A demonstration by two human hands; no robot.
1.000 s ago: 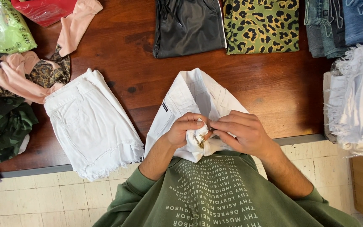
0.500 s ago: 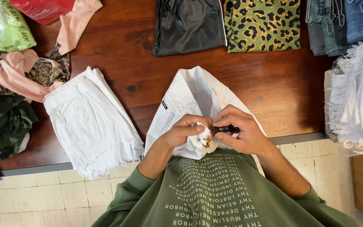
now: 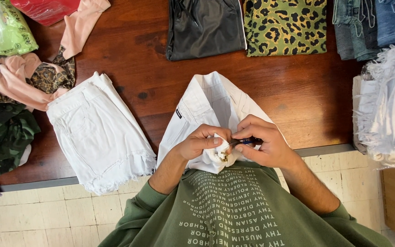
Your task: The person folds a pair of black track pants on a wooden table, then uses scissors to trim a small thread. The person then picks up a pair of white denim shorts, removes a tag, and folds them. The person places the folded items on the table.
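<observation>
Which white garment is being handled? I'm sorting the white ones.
The white garment at the table's middle edge: both hands grip its hem. The other white shorts lie untouched, left.

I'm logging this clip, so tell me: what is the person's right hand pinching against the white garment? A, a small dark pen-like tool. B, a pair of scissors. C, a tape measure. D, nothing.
A: the right hand pinches a small dark pen-like tool at the bunched white garment, which the left hand grips.

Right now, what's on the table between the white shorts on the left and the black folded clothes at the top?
Nothing: the head view shows only bare brown table between the white shorts and the black garment.
</observation>
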